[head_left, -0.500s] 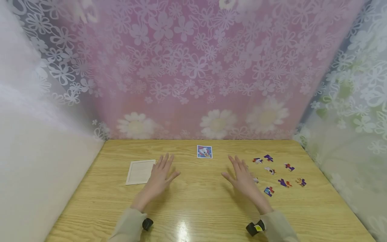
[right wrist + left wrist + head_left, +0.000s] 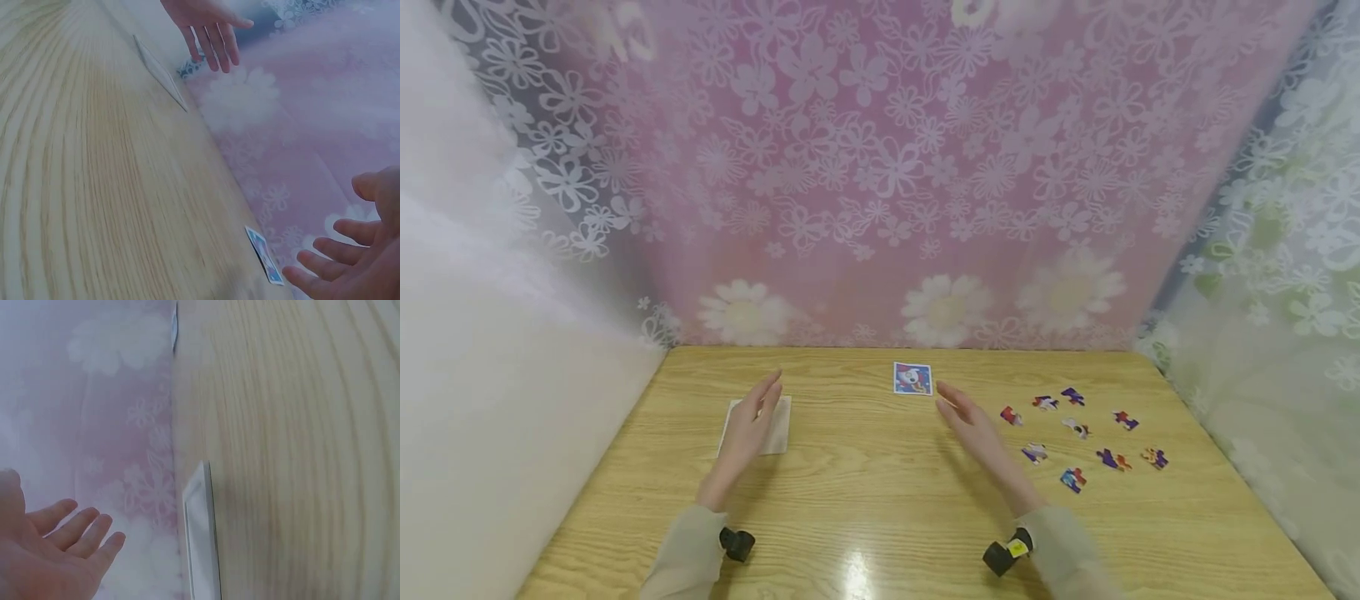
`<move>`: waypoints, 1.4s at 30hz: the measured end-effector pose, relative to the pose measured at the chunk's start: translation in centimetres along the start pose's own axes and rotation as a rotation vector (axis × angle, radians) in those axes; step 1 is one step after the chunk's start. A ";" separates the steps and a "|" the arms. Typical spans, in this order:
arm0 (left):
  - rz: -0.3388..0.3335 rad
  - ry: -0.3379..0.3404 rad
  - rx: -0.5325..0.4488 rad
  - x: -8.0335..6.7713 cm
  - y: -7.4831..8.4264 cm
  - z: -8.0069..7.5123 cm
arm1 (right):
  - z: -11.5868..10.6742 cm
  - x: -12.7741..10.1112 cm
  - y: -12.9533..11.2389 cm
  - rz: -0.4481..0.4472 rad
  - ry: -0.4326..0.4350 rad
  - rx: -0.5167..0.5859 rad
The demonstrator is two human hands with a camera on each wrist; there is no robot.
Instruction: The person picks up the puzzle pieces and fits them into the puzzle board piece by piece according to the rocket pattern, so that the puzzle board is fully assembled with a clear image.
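My left hand (image 2: 747,435) hovers over the square white tray (image 2: 781,433), covering part of it, with fingers extended and holding nothing. In the left wrist view, the palm of that hand (image 2: 56,556) shows beside the tray (image 2: 201,537). My right hand (image 2: 976,433) is held above the table with its fingers extended, nothing in it. Nearest to its fingertips is a small picture card (image 2: 913,379) with a white cartoon figure on blue. To the right of this hand lie several loose jigsaw pieces, among them a red one (image 2: 1011,416) and a blue-and-red one (image 2: 1073,480).
The wooden table (image 2: 865,483) ends at a pink flowered curtain (image 2: 880,208) at the back. Pale walls or cloths stand on both sides, the right one (image 2: 1285,358) flowered. A small black camera is strapped to each wrist.
Both hands have turned from palms down to more edge-on. My left hand has moved left, more over the tray; the right hand has shifted left, uncovering puzzle pieces.
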State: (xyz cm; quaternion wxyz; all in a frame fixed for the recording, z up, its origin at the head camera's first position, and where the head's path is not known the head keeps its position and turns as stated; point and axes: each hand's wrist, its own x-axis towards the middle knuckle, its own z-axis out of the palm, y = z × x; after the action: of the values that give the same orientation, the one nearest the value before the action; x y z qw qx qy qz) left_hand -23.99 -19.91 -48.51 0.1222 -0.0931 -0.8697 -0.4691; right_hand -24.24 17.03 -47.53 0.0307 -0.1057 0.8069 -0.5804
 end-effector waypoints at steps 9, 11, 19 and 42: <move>-0.189 0.024 0.020 -0.7 -2.4 -3.8 | 3.4 1.2 0.1 0.021 -0.073 0.147; -0.207 0.022 0.037 -1.0 -2.9 -4.5 | 4.1 1.4 0.2 0.018 -0.096 0.167; -0.331 -0.001 0.044 -1.9 -3.8 -6.1 | 6.6 2.1 0.4 0.025 -0.158 0.179; -0.440 -0.018 -0.093 -2.1 -3.8 -6.5 | 12.7 4.3 -0.9 0.093 -0.321 0.343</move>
State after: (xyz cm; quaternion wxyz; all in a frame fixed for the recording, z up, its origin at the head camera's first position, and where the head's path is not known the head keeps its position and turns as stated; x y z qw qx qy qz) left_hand -22.27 -27.50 -48.73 0.0046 0.0889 -0.8475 -0.5232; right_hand -26.09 4.03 -50.46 0.2028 -0.1522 0.6852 -0.6828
